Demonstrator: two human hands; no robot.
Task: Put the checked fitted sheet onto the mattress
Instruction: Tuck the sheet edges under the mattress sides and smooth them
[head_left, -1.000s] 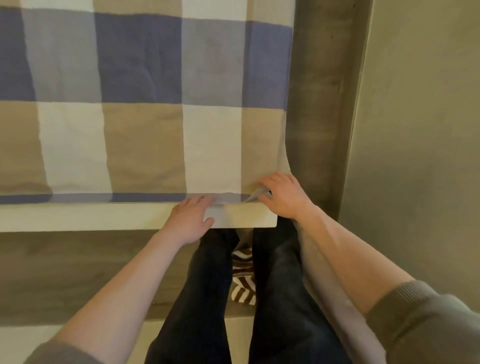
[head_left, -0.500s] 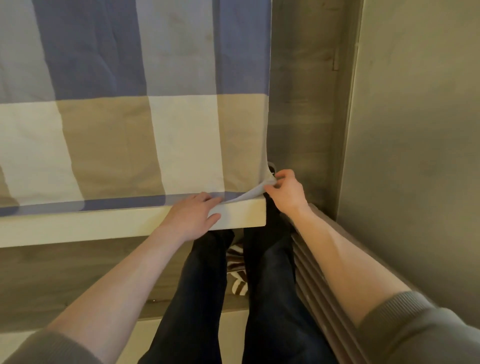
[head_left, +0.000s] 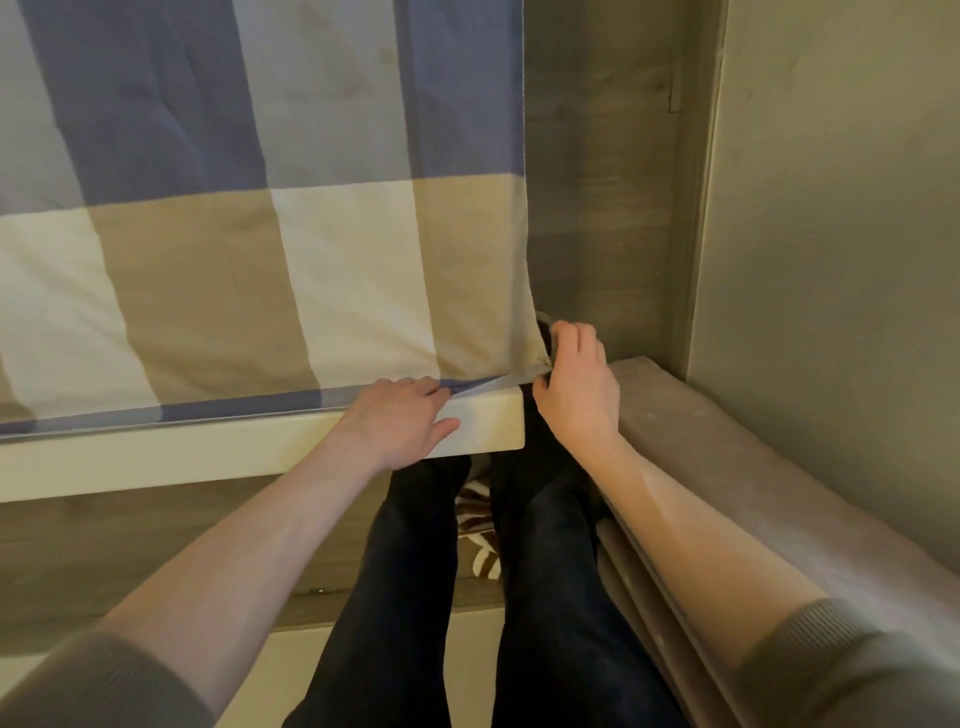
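Right hand (head_left: 579, 395) has slid off the mattress (head_left: 182, 457) top since a second ago; now just past the corner, fingers curled, pinching the corner of the checked fitted sheet (head_left: 249, 249). Sheet lies flat on the mattress, hem running leftward from the left hand (head_left: 400, 415), side edge running straight away from the right hand. Pinched corner points at that hand. Left hand palm-down, fingers straight, pressing the hem, thumb on the mattress's bare side. Long axis: cannot tell, cloth leaves view.
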